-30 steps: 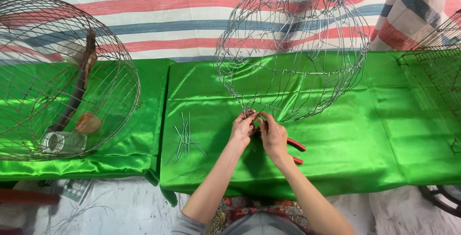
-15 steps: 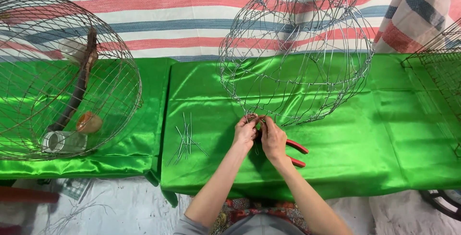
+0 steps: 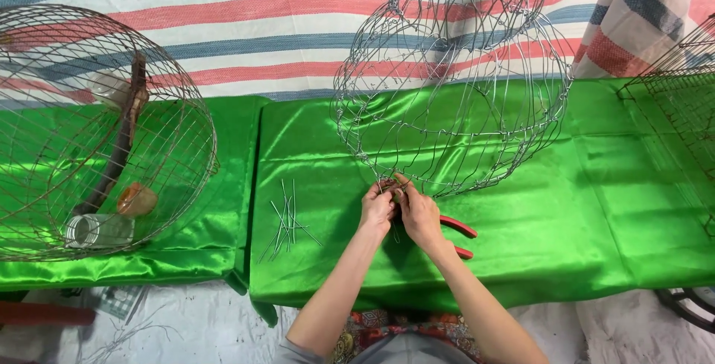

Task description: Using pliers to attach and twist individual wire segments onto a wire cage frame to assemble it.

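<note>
While both hands meet at the wire frame point(image 3: 447, 103) lower rim, left hand point(image 3: 377, 210) and right hand point(image 3: 418, 215) pinch its wire; red-handled pliers point(image 3: 458, 231) lie just beside the frame.

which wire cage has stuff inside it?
The round wire cage on the far left: it holds a branch perch and cups. The unfinished frame at the hands is empty.
</note>
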